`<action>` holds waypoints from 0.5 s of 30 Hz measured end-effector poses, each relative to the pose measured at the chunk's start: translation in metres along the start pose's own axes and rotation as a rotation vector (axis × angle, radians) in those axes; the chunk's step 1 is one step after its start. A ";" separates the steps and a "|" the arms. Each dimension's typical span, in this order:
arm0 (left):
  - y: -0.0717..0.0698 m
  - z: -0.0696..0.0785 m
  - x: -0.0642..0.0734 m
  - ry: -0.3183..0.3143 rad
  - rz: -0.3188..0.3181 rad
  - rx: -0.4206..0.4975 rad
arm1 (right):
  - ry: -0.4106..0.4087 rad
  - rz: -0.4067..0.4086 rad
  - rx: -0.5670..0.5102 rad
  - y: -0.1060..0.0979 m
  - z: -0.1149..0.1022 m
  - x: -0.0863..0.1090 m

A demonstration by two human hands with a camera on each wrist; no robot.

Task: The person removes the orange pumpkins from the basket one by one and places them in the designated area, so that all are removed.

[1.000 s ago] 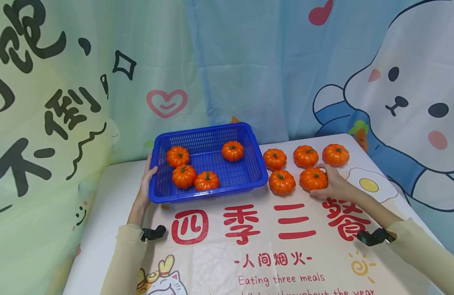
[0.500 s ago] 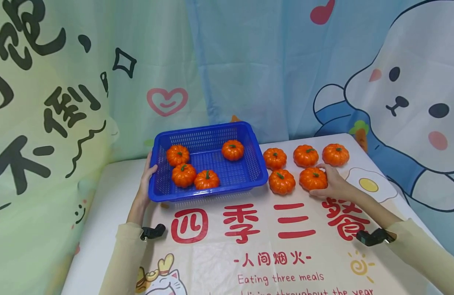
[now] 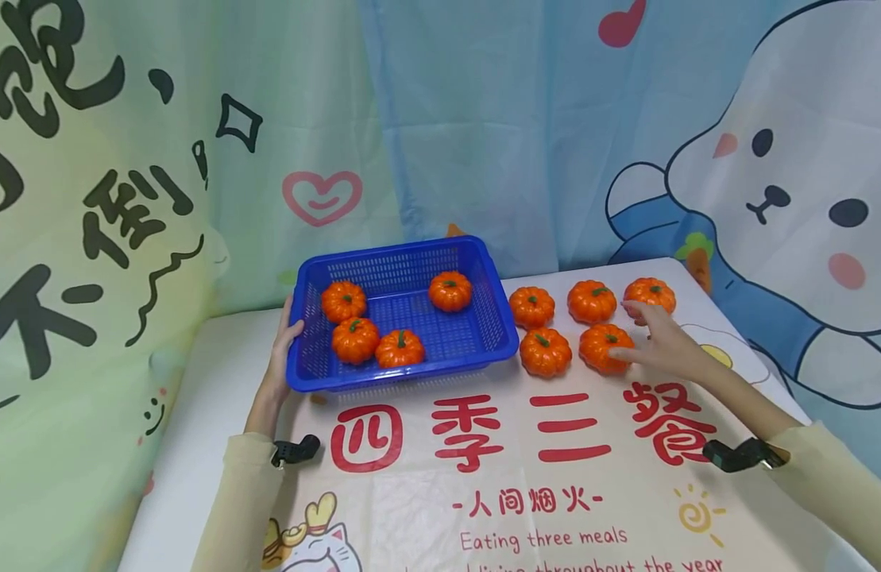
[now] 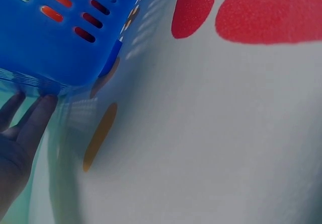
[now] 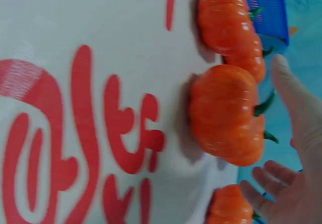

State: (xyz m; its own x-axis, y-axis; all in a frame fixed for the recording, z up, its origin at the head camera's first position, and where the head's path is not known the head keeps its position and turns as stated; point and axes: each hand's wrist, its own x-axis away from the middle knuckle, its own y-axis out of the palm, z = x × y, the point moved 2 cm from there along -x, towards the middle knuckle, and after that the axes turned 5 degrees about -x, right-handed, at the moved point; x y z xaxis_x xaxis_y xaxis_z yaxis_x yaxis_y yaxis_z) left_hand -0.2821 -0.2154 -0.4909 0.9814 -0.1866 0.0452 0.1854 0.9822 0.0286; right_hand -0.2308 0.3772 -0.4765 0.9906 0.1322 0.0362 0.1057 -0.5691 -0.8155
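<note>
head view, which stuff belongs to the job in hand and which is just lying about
Seemingly in the job:
- blue basket, its side touched by the left hand
- four orange pumpkins inside it
- five other pumpkins outside it, near the right hand

Just there:
- printed tablecloth
- patterned curtain

"Where is room opening for the right hand (image 3: 662,345)?"
"Flat tablecloth (image 3: 654,485) is stretching this side of the loose pumpkins (image 3: 545,353), and the basket (image 3: 447,334) is offering bare space towards its near right corner."
"What's obstructing?"
"Leftward, one pumpkin (image 3: 599,348) is sitting by the hand, two more are crowding the basket's right side, and the left hand (image 3: 278,357) is gripping the left."
</note>
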 end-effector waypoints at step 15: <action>-0.001 -0.002 0.000 -0.011 0.003 -0.005 | -0.071 -0.037 -0.107 -0.009 -0.065 -0.013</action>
State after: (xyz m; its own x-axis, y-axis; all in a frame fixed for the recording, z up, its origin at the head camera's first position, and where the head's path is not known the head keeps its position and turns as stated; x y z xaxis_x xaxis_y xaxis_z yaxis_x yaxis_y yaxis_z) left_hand -0.2823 -0.2159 -0.4927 0.9813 -0.1842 0.0561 0.1831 0.9828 0.0231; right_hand -0.2389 0.3284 -0.4320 0.9776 0.2095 0.0206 0.1542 -0.6458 -0.7478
